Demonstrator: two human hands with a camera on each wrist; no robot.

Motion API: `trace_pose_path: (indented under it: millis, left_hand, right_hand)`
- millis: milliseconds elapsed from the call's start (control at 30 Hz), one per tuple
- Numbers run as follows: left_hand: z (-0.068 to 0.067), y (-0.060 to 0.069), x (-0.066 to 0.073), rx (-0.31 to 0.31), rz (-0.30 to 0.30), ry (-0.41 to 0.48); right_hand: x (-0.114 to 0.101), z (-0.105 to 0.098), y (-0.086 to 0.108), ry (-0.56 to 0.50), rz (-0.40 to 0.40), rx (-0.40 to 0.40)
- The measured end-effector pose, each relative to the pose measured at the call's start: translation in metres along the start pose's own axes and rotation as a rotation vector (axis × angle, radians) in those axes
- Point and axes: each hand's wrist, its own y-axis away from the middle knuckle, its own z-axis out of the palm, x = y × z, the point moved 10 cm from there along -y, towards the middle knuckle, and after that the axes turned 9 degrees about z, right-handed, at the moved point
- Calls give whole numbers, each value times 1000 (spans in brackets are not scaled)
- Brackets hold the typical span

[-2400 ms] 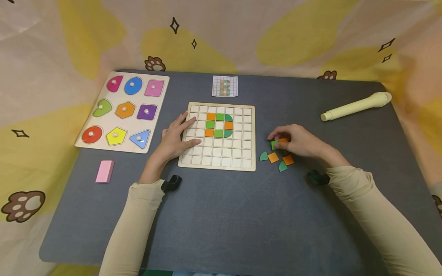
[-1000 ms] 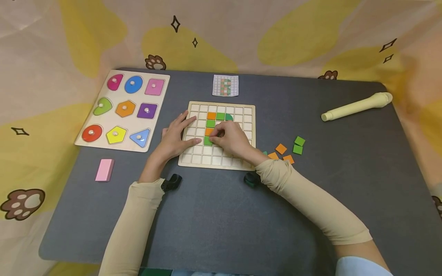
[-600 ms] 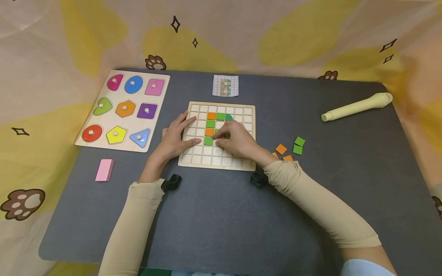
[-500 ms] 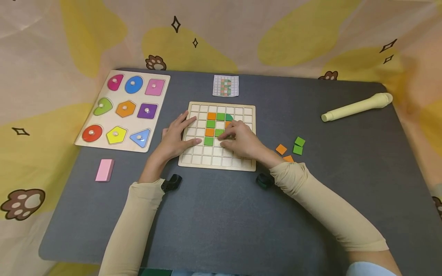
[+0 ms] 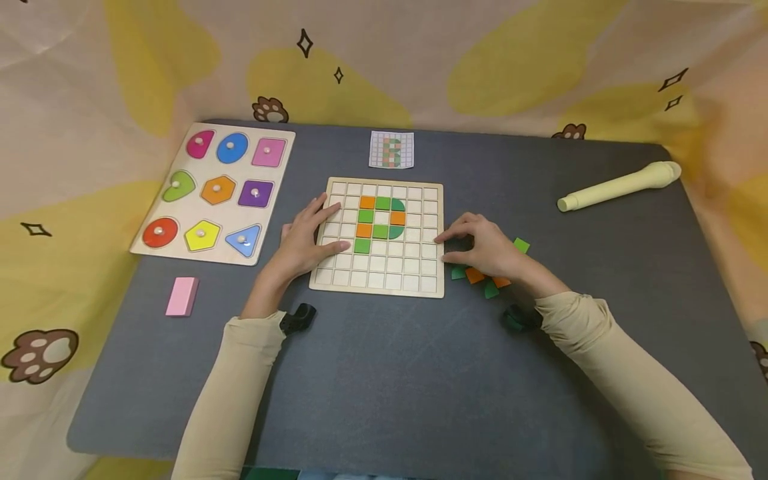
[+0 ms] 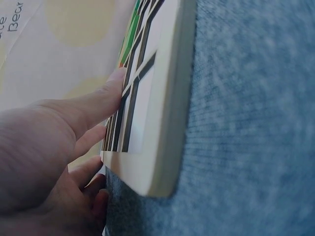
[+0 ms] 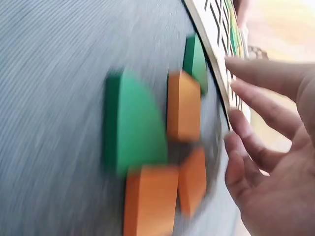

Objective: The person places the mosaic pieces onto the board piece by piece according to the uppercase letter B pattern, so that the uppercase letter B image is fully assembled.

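Observation:
The wooden grid board (image 5: 376, 283) lies mid-table, with orange, green and rounded dark-green tiles set in its cells; a green tile (image 5: 362, 246) is the lowest of them. My left hand (image 5: 303, 241) rests spread on the board's left edge, thumb and fingertips on the cells, as the left wrist view also shows (image 6: 54, 142). My right hand (image 5: 489, 247) is over the board's right edge, thumb and fingers apart, holding nothing. Beneath and beside it lie loose tiles: orange (image 5: 475, 275), dark-green quarter-round (image 5: 491, 289) and green (image 5: 521, 245). The right wrist view shows a quarter-round (image 7: 138, 125) near the hand (image 7: 280, 132).
A printed pattern card (image 5: 391, 149) lies behind the board. To the left are a knobbed shape puzzle (image 5: 204, 208) and a pink block (image 5: 182, 297). A pale yellow microphone-shaped object (image 5: 621, 187) lies at the back right.
My right hand carried a green tile to the board; that tile now sits below the lower-left orange one. Empty, the hand has moved back right. My left hand has stayed put.

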Motion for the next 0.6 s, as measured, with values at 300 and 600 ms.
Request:
trace_pose_path:
  millis: [300, 600]
  left_hand:
    - [1, 0, -2, -7, -1, -1]
    - [1, 0, -2, -5, -1, 3]
  right_hand:
    - [29, -12, 23, 45, 36, -99]
    - [42, -22, 35, 62, 18, -77]
